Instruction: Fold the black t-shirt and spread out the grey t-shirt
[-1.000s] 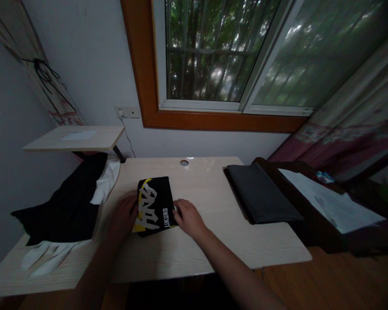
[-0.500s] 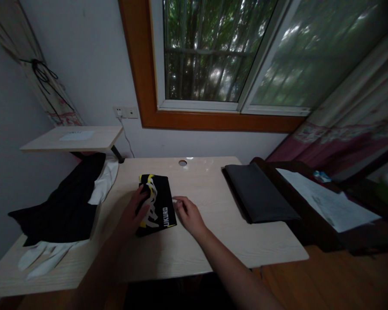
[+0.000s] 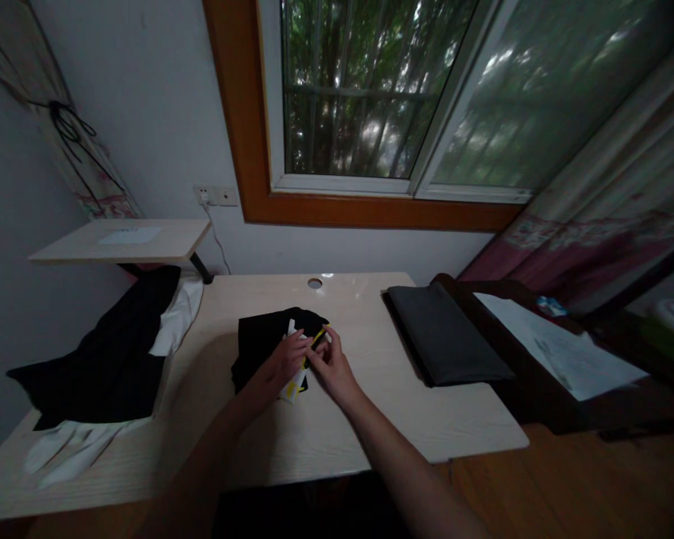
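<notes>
Where cloth [image 3: 261, 340] lies, pale desk [image 3: 365, 314], window [image 3: 365, 90]

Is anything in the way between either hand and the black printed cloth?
Nothing visible: the left hand and right hand both touch the black printed cloth at its right side. The flat dark grey item lies apart, farther right on the table.

Pale wall [image 3: 146, 97] dimly lit; sliding window [image 3: 453, 97] set in brown wooden frame [image 3: 371, 212], foliage [image 3: 365, 75] seen beyond; left curtain [image 3: 31, 67] tied back with dark cord [image 3: 56, 111]; brown floor [image 3: 494, 471] glimpsed beside pale desk [image 3: 359, 307]
</notes>
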### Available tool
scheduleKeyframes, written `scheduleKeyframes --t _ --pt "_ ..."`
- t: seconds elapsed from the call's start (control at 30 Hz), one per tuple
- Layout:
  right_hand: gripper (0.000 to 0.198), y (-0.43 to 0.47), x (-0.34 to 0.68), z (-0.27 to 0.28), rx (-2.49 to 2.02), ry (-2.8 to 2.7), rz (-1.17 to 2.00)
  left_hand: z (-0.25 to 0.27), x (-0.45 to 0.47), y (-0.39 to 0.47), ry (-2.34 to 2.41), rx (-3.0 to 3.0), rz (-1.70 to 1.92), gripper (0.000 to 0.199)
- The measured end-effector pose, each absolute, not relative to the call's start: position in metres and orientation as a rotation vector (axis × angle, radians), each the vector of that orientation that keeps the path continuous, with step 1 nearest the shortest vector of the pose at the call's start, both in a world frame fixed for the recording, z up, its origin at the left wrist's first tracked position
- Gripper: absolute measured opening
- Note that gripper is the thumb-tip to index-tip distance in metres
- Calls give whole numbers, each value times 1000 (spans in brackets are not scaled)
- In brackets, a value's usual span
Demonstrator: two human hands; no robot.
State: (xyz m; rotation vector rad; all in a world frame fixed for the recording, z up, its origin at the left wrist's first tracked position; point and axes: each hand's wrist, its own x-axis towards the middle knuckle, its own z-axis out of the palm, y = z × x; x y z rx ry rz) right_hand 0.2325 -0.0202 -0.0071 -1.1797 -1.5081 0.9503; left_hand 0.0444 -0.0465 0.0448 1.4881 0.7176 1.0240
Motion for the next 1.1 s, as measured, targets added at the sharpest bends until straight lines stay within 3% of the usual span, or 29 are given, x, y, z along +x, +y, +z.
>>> scheduleKeyframes --t 0.07,0.17,0.33,0.53,0.9,1.1 --pt "68 -19 233 -7 -1197 -1512 986 45 32 -45 807 1525 1054 55" --pt "46 -16 233 -7 -1228 -1566 1014 38 13 -41 1095 1657 1116 43" --pt "27 -11 237 -9 -1235 -1474 1030 5 -7 -31 1554 1966 1052 40" --pt "27 10 285 -7 -1328 -1273 884 -16 -14 -26 1618 2340 908 45" --pt "36 7 318 -8 -1571 -1955 149 -18 -24 -17 1899 2306 840 56" --pt "37 0 306 2 -1734 -2063 -8 -8 -41 -1 2017 2168 695 53"
